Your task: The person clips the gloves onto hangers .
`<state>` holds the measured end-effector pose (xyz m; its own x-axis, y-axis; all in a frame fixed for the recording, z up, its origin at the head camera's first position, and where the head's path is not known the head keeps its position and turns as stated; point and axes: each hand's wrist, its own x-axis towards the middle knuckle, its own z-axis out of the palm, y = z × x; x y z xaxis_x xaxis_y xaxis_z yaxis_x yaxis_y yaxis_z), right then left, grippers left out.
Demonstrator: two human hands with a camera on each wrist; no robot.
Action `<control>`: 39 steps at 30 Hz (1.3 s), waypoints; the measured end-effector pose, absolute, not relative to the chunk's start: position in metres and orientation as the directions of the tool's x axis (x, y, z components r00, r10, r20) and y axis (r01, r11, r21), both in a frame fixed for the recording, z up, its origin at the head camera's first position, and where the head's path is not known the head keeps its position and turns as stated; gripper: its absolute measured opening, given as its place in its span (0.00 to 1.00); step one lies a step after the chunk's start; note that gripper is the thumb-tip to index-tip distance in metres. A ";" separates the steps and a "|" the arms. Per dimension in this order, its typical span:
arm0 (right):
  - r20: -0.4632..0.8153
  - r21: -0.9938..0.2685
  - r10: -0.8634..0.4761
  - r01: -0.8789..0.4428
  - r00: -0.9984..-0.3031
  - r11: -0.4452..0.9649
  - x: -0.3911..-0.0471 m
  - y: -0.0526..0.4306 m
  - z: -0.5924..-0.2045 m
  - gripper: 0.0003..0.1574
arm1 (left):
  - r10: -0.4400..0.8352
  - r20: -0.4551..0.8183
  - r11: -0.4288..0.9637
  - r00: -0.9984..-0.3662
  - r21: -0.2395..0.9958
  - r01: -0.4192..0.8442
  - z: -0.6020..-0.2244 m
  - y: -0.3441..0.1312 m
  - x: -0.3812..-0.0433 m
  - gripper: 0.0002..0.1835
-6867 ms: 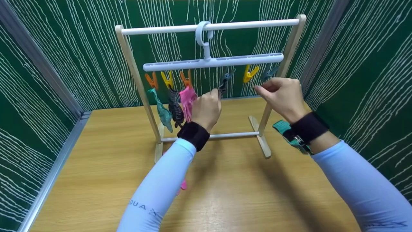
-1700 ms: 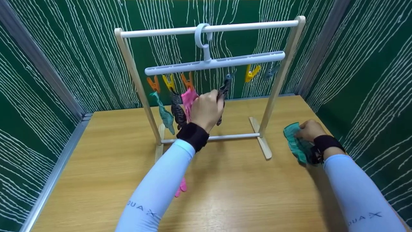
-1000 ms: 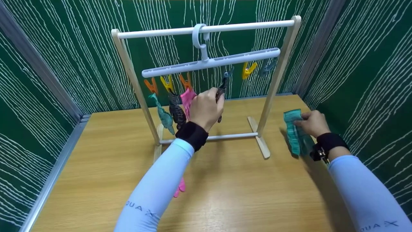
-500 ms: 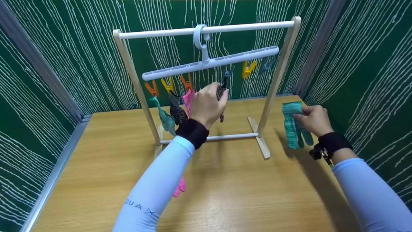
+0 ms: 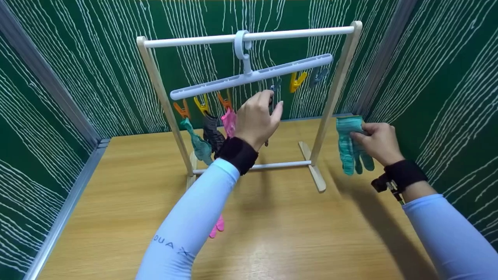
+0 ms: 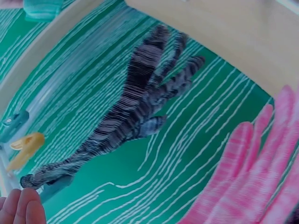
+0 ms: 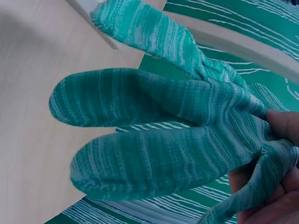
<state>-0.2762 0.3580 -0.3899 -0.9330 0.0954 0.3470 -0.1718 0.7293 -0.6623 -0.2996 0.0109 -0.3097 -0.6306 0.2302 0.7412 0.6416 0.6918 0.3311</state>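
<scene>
My right hand (image 5: pixel 379 144) pinches a green striped knit glove (image 5: pixel 348 142) near its cuff, between thumb and fingers. In the right wrist view the glove's fingers (image 7: pixel 149 163) dangle free, above the table. My left hand (image 5: pixel 256 118) is up below the hanger, thumb spread away from its fingers. Its fingertips (image 6: pixel 30 207) are right at the cuff of a black-and-grey knit glove (image 6: pixel 126 102), which hangs from a blue clothespin (image 6: pixel 56 186). In the head view my left hand hides most of that glove. A pink glove (image 6: pixel 243 177) hangs beside it.
The white clip hanger (image 5: pixel 218 85) hangs tilted on a wooden rack (image 5: pixel 342 81). At its left, orange and yellow clothespins hold a green glove (image 5: pixel 200 146), a dark glove (image 5: pixel 212 130) and the pink one. Yellow (image 5: pixel 297 82) and blue (image 5: pixel 319 77) pins hang bare at right. Pink fingertips (image 5: pixel 218 226) show on the table.
My right hand took up the green glove from the table and raised it toward the rack. My left hand rose along the dark glove, its thumb spreading away. The hanger's right end swung back.
</scene>
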 end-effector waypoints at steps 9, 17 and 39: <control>0.415 -0.673 0.090 -0.238 -0.905 0.700 -0.264 0.346 -0.377 0.16 | 0.276 0.716 0.682 -0.641 0.324 0.655 -0.300 0.024 -0.298 0.15; 0.473 -0.663 0.083 -0.292 -0.877 0.689 -0.255 0.332 -0.369 0.12 | 0.294 0.683 0.691 -0.669 0.332 0.642 -0.294 0.036 -0.295 0.18; 0.499 -0.671 0.047 -0.351 -0.866 0.653 -0.244 0.313 -0.365 0.10 | 0.259 0.571 0.674 -0.779 0.471 0.569 -0.280 0.057 -0.305 0.27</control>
